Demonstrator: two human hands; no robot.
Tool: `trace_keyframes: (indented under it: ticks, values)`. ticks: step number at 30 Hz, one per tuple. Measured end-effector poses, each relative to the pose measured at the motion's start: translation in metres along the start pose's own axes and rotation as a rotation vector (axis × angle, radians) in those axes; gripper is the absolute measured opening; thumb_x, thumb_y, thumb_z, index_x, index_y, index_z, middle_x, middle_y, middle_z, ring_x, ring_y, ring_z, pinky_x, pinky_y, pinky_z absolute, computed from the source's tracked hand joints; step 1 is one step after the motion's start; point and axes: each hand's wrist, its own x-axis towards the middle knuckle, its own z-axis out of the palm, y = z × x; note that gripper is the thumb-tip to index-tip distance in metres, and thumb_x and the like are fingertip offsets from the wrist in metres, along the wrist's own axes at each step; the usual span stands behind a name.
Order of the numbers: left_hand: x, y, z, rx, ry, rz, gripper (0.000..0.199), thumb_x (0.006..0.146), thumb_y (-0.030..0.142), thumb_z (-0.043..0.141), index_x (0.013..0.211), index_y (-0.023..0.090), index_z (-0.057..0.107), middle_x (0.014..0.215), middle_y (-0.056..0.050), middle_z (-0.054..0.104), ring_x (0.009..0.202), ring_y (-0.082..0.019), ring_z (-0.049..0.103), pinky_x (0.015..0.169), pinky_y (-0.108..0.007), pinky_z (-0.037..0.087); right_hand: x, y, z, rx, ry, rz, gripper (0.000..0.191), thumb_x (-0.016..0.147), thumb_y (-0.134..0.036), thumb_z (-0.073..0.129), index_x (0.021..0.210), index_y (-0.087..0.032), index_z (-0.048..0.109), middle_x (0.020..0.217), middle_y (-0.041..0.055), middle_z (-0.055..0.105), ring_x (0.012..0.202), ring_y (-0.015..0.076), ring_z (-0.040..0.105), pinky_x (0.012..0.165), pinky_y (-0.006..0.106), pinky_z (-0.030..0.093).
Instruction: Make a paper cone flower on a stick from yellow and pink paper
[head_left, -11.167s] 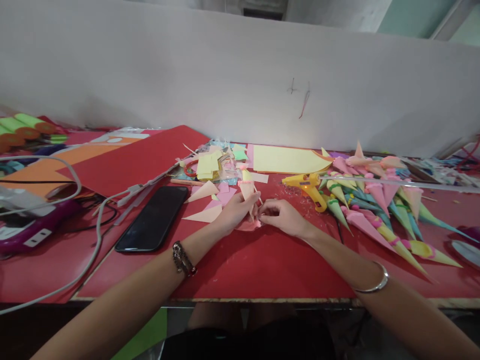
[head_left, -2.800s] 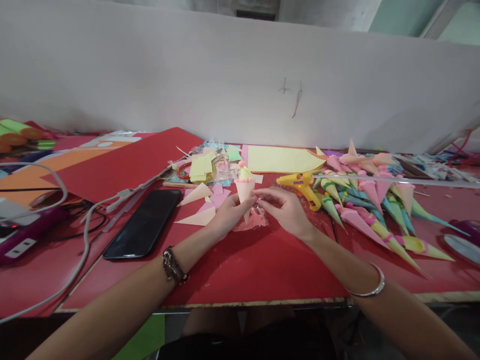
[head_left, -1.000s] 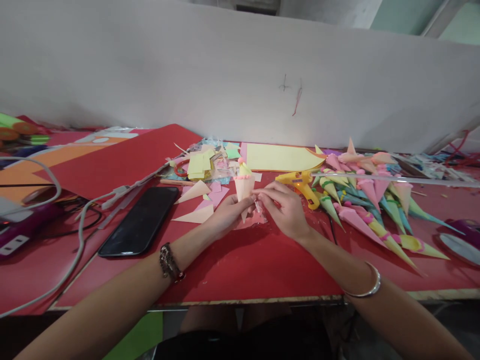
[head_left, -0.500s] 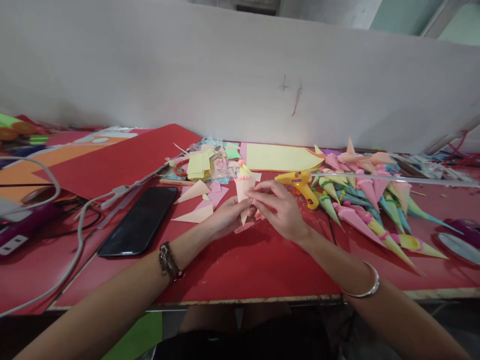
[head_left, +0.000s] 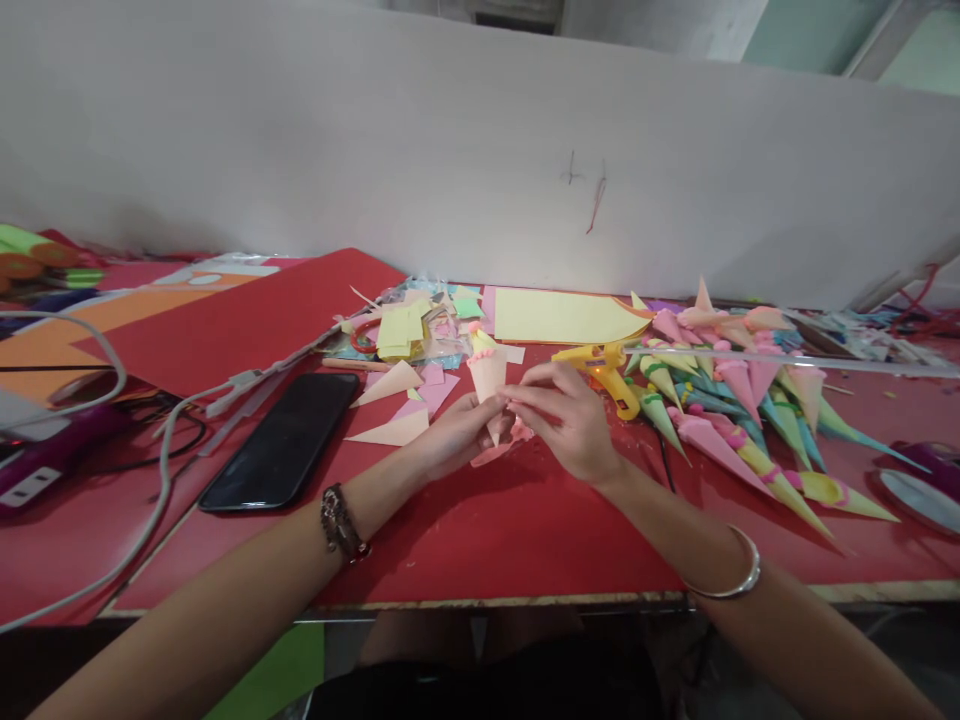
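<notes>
A peach paper cone (head_left: pixel 489 374), pink trim round its wide end and a yellow piece with a pink tip above, points downward over the table. My left hand (head_left: pixel 463 436) is closed round its lower part. Close beside that thumb, my right hand (head_left: pixel 576 425) has thumb and forefinger pinched together; whatever lies between them is too small to make out. Soft pink material (head_left: pixel 501 452) rests just below the hands. A yellow glue gun (head_left: pixel 609 372) lies beyond my right hand.
Finished-looking paper cones (head_left: pixel 739 395) are heaped at the right. A black phone (head_left: pixel 281 440) lies left of my hands, near cut paper pieces (head_left: pixel 390 432). White cable (head_left: pixel 166 470) crosses the left side. Yellow sheets (head_left: pixel 562 315) lie by the wall, and the red table's front edge (head_left: pixel 525 600) is close.
The cone has tilted, its top leaning slightly further left. My right fingers have shifted a little away from the cone while staying pinched.
</notes>
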Motion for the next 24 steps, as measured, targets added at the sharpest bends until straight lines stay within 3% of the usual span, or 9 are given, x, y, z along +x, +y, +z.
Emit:
trace_keyframes:
  ticks: [5, 9, 14, 20, 24]
  values:
    - [-0.003, 0.002, 0.003, 0.067, -0.081, -0.038, 0.045, 0.068, 0.038, 0.058, 0.033, 0.017, 0.039, 0.025, 0.006, 0.03, 0.029, -0.003, 0.027, 0.036, -0.019, 0.022, -0.001, -0.002, 0.002, 0.001, -0.098, -0.037, 0.022, 0.083, -0.022, 0.048, 0.099, -0.029, 0.061, 0.088, 0.0024, 0.054, 0.085, 0.0151, 0.049, 0.073, 0.032, 0.045]
    - [-0.005, 0.005, 0.004, 0.076, -0.091, -0.031, 0.052, 0.069, 0.045, 0.057, 0.031, 0.017, 0.035, 0.024, 0.006, 0.025, 0.027, -0.003, 0.024, 0.037, -0.02, 0.022, 0.0, -0.003, 0.001, 0.015, -0.107, -0.037, 0.022, 0.084, -0.021, 0.046, 0.1, -0.025, 0.061, 0.087, 0.0036, 0.055, 0.083, 0.0148, 0.05, 0.073, 0.03, 0.044]
    - [-0.007, 0.011, 0.005, 0.088, -0.109, -0.04, 0.055, 0.072, 0.05, 0.054, 0.032, 0.017, 0.034, 0.023, 0.006, 0.026, 0.028, -0.003, 0.024, 0.04, -0.021, 0.024, 0.0, 0.001, -0.001, 0.047, -0.039, 0.024, 0.025, 0.084, -0.019, 0.043, 0.102, -0.025, 0.059, 0.084, 0.0026, 0.056, 0.081, 0.0143, 0.052, 0.071, 0.03, 0.044]
    - [-0.008, 0.013, 0.008, 0.064, -0.11, -0.039, 0.054, 0.078, 0.043, 0.051, 0.035, 0.015, 0.035, 0.024, 0.007, 0.028, 0.027, -0.002, 0.025, 0.04, -0.02, 0.024, 0.001, 0.001, -0.002, 0.07, 0.026, 0.113, 0.023, 0.083, -0.02, 0.045, 0.098, -0.024, 0.061, 0.078, 0.0019, 0.056, 0.075, 0.0135, 0.053, 0.068, 0.028, 0.043]
    - [-0.006, 0.01, 0.008, 0.002, -0.053, -0.015, 0.034, 0.076, 0.041, 0.055, 0.055, 0.014, 0.052, 0.027, 0.009, 0.032, 0.026, -0.002, 0.025, 0.036, -0.018, 0.02, 0.002, 0.0, -0.001, 0.126, 0.091, 0.184, 0.02, 0.081, -0.018, 0.047, 0.092, -0.024, 0.063, 0.079, 0.0012, 0.06, 0.075, 0.0129, 0.054, 0.07, 0.028, 0.044]
